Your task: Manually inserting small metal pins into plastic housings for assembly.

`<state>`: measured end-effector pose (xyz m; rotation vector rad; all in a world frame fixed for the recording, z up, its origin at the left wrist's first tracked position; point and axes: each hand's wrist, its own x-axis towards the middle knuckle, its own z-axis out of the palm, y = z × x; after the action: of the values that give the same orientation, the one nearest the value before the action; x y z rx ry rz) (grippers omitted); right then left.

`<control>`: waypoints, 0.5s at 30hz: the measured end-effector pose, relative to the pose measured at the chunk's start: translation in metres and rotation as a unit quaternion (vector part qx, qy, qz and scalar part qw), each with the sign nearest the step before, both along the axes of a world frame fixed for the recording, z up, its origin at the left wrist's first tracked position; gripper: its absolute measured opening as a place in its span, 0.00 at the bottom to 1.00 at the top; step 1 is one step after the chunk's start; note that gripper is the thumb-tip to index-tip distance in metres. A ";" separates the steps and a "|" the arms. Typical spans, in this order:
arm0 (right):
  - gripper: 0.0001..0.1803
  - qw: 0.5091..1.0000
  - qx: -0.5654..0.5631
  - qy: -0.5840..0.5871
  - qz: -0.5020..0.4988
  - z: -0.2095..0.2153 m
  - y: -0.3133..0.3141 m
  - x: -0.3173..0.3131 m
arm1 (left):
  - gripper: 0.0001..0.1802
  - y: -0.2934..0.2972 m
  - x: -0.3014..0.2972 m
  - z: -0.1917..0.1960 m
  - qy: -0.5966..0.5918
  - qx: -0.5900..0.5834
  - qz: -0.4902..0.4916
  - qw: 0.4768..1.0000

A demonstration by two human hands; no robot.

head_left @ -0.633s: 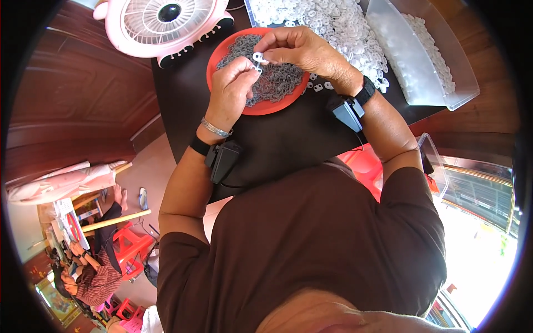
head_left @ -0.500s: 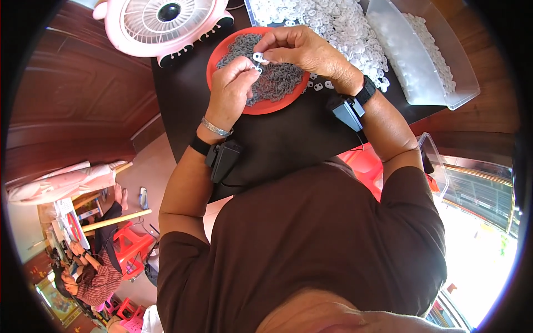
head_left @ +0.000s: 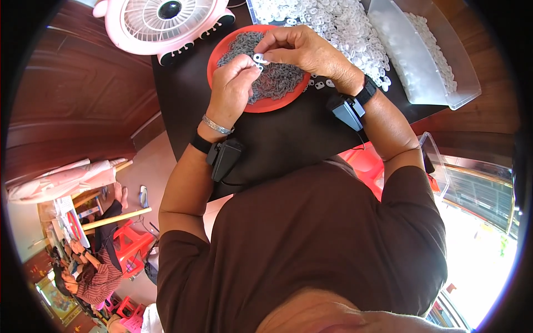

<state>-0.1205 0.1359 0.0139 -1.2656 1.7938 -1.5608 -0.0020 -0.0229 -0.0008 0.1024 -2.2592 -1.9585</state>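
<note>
Over a round red tray [head_left: 276, 105] full of small grey parts [head_left: 280, 83], my two hands meet. Between the thumb and index finger of my right hand [head_left: 297, 49] is a small white plastic piece [head_left: 259, 57] with holes in it. My left hand [head_left: 233, 83] is closed in a pinch just below and to the left, with a small whitish part at its fingertips, touching or very close to the white piece. Exactly what the left fingers hold is too small to make out.
Behind the tray lies a heap of white plastic pieces [head_left: 338, 33]. A translucent bin [head_left: 408, 72] with more pieces stands at the right. A pink fan [head_left: 161, 47] is at the far left of the black table [head_left: 277, 139]. A person in a striped top [head_left: 100, 280] sits at lower left.
My left hand has moved up slightly, bringing its fingertips closer to the white piece. My right hand keeps its pinch almost unmoved.
</note>
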 end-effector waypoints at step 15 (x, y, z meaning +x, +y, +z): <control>0.16 0.985 0.029 0.168 -0.033 0.005 -0.003 0.018 | 0.09 0.005 0.003 -0.001 -0.012 0.106 0.006 0.994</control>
<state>-0.1020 0.1331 0.0194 -1.5271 2.0894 -1.3795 0.0014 -0.0182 -0.0021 0.1631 -2.0520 -2.1962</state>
